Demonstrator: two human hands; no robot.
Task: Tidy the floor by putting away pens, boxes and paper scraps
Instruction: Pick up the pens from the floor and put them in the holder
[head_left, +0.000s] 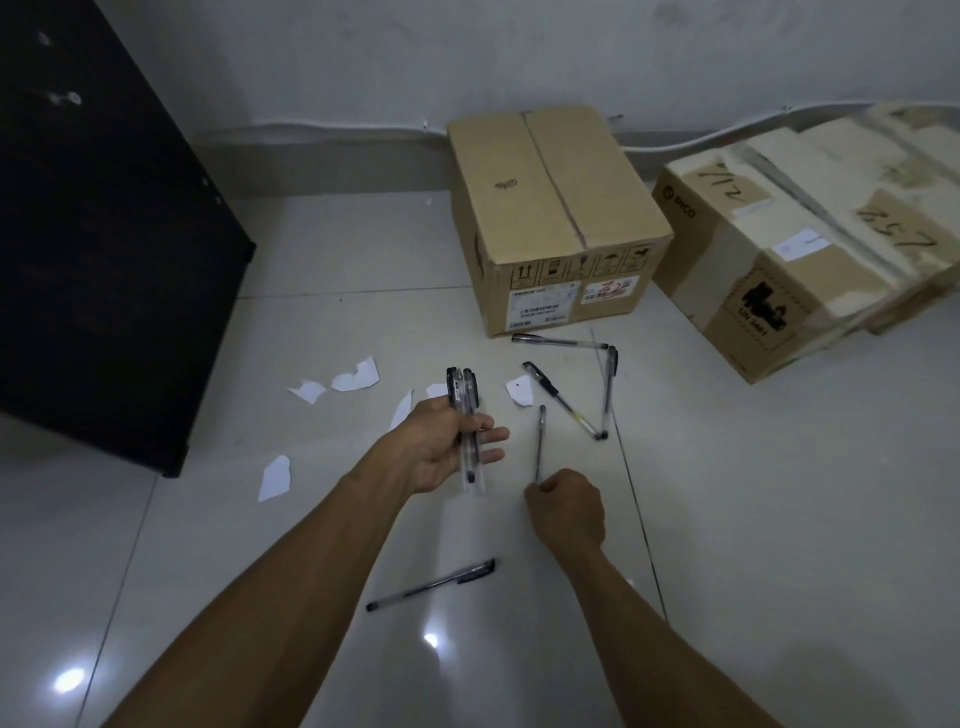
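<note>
Left hand (441, 449) holds a bundle of pens (466, 431) upright, grip curled round the barrels, outer fingers loosely extended. Right hand (566, 512) pinches the lower end of a single pen (540, 441), fist closed around it, pen pointing away toward the boxes. Step in hand appears to be gathering pens: best to slide this one alongside the bundle, caps aligned, so the left grip can widen slightly without spilling the rest. Loose on the floor (753, 519): three pens (566, 397) near the closed cardboard box (550, 218), one pen (431, 584) between the forearms. Paper scraps (356, 376) lie scattered toward the dark cabinet (104, 234). Readable writing: red "32" on the near box label; "PICO" and "UN 3481" on the taped box (810, 249), handwritten marks on top, not certain.
</note>
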